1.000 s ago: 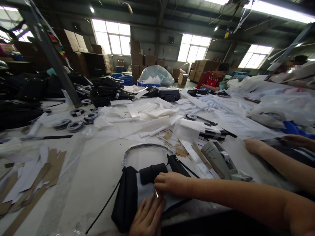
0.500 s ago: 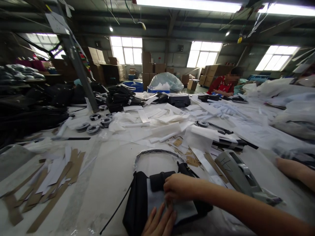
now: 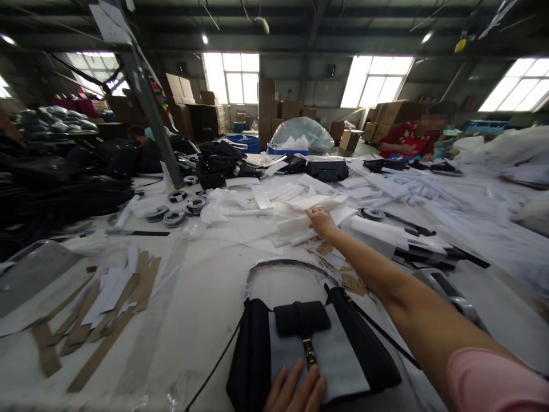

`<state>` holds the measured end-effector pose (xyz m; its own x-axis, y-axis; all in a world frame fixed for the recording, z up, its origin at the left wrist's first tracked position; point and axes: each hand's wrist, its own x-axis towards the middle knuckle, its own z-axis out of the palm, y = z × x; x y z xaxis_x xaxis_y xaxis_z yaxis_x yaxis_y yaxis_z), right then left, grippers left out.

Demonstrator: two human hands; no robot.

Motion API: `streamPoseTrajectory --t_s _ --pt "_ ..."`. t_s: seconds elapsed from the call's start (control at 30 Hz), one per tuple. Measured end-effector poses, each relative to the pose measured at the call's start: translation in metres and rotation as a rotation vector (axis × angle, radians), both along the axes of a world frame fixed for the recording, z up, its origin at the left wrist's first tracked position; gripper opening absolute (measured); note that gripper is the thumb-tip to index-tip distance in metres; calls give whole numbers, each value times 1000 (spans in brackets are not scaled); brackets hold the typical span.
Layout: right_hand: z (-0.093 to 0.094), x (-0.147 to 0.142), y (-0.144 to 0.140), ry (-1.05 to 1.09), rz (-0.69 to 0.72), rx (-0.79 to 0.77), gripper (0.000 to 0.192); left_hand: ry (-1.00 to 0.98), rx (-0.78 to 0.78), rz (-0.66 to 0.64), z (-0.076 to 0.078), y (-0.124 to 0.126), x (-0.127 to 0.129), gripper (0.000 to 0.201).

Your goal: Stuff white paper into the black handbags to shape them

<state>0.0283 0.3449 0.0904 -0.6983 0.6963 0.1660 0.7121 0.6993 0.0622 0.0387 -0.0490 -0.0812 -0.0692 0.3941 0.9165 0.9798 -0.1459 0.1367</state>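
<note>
A black handbag [image 3: 253,355] lies on the table in front of me, its wrapped handle arched at the back. A pale grey sheet [image 3: 343,360] covers its front beneath a black flap [image 3: 302,319] and a gold-coloured clasp [image 3: 309,352]. My left hand [image 3: 298,389] rests flat over the sheet's lower part, fingers stretched out just under the clasp. Extended far forward, my right hand [image 3: 321,222] has its fingers closed at the edge of a white sheet [image 3: 315,201] in the loose pile.
Brown and white strips [image 3: 115,303] lie at left, near several rolls [image 3: 175,218]. A grey device [image 3: 450,292] sits at right, partly behind my forearm. Black bags [image 3: 223,163] are stacked beside a post [image 3: 150,103]. Across the table sits a person in red [image 3: 401,140].
My right hand has left the bag's clasp area and reached forward to the white pile, uncovering the clasp. My left hand stays on the bag. The view has shifted slightly.
</note>
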Motion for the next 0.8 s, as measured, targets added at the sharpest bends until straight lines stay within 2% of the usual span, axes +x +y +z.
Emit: streamPoseTrajectory --t_s 0.07,0.1,0.2,0.27,0.33,0.4,0.47,0.53,0.6,0.8 --pt "2 14 -12 5 41 -1 42 -6 -164 -94 26 -10 -3 41" --pt "3 23 -24 26 84 0 39 20 -345 -142 38 -16 -6 41" --pt "7 60 -83 171 327 8 36 11 -524 -199 63 -26 -12 46" --pt "5 87 -136 240 502 -20 39 0 -553 -210 67 -29 -13 48" --pt "-5 112 -190 221 566 -92 43 5 -574 -220 67 -30 -12 49" --pt "-22 132 -235 192 582 -163 44 8 -591 -219 64 -31 -11 50" --pt "-42 145 -263 138 574 -211 48 -2 -601 -214 63 -32 -10 49" --pt "-55 152 -277 88 569 -251 53 -21 -609 -217 61 -34 -9 45" --pt "-61 155 -280 65 575 -288 54 -36 -620 -228 60 -35 -9 41" --pt "-58 158 -274 41 589 -318 51 -37 -664 -250 59 -35 -11 48"
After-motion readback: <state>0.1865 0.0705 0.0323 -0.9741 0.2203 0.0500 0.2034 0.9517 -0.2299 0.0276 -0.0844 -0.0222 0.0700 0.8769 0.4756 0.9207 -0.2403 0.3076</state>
